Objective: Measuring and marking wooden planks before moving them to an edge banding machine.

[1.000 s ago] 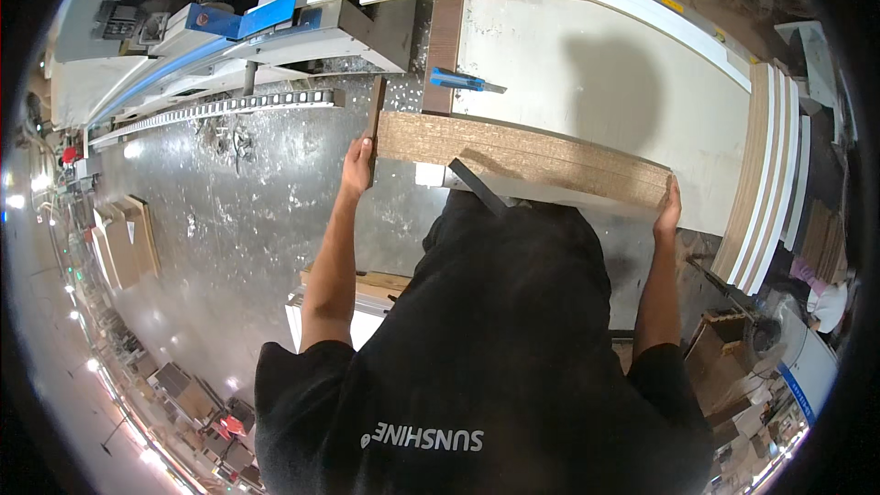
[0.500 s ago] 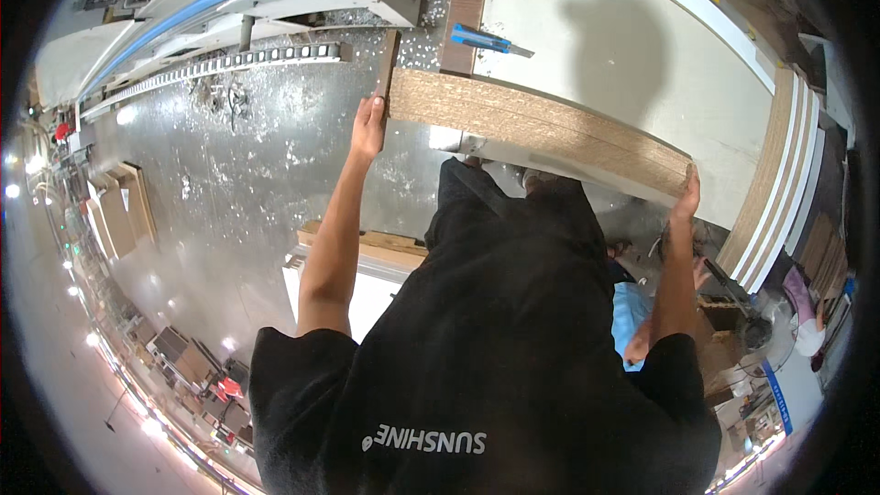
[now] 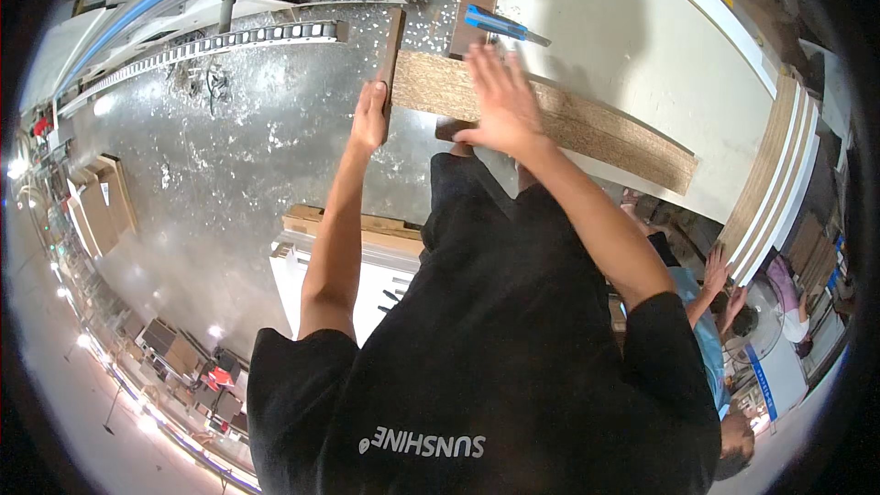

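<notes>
Head view: I have the right hand [image 3: 504, 103] open, fingers spread, above the particleboard strips [image 3: 610, 133], which extend rightward from it; contact is unclear. The left hand [image 3: 369, 116] lies against a dark brown strip [image 3: 394, 41]; I can't tell whether it grips. Beyond the right fingertips sits a blue knife [image 3: 497, 23].

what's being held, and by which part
The left hand holds the dark brown strip by its near half, against the left end of the chipboard stack. The right hand, spread over it, holds nothing.
</notes>
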The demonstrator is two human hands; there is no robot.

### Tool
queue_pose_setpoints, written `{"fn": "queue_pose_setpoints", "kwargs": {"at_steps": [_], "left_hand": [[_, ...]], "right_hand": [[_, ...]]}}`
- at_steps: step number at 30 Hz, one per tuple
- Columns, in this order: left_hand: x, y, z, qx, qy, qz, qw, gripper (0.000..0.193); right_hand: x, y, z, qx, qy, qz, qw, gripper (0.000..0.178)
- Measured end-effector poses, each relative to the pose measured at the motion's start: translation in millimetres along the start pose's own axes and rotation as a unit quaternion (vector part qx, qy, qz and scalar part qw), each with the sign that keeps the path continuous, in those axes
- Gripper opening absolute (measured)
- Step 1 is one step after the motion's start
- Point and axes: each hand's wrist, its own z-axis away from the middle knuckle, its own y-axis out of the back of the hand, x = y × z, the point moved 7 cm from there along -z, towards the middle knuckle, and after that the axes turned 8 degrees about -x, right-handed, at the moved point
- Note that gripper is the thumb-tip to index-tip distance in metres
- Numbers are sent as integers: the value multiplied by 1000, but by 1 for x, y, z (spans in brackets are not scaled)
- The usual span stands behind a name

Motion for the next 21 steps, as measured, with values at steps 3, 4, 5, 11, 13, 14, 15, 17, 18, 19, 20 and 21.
{"fn": "queue_pose_setpoints", "kwargs": {"at_steps": [3,4,5,11,13,14,15,17,18,19,20,21], "left_hand": [[-8,8,0,7,6,-19,1000,63],[-5,7,0,-2,-3,-21,1000,62],[-2,4,-2,-12,-12,-24,1000,60],[8,8,-2,-9,-39,-31,999,50],[8,7,-6,-1,-43,-29,999,48],[10,9,-9,24,-71,-12,997,47],[12,12,-11,48,-98,5,994,46],[7,3,-18,21,-52,71,996,46],[2,-3,-21,-4,-5,134,991,46],[-2,-2,-23,-5,-5,133,991,46],[-8,-3,-25,-31,16,145,989,51],[-15,-6,-26,-56,37,157,985,56]], "right_hand": [[-27,-11,-39,-27,-44,23,998,144],[-26,-20,-44,-28,-47,25,998,144],[-23,-26,-47,-10,-69,12,998,138],[-20,-38,-54,35,-74,1,997,114],[-20,-40,-54,30,-80,-13,996,112],[-21,-40,-54,28,-81,-13,996,112],[-23,-37,-54,39,-75,-14,996,110],[-22,-35,-52,48,-74,-14,996,108],[-22,-35,-51,47,-72,-21,996,106],[-23,-34,-51,47,-68,-29,996,104],[-23,-32,-52,48,-69,-30,996,104],[-24,-31,-53,49,-65,-28,996,103]]}}
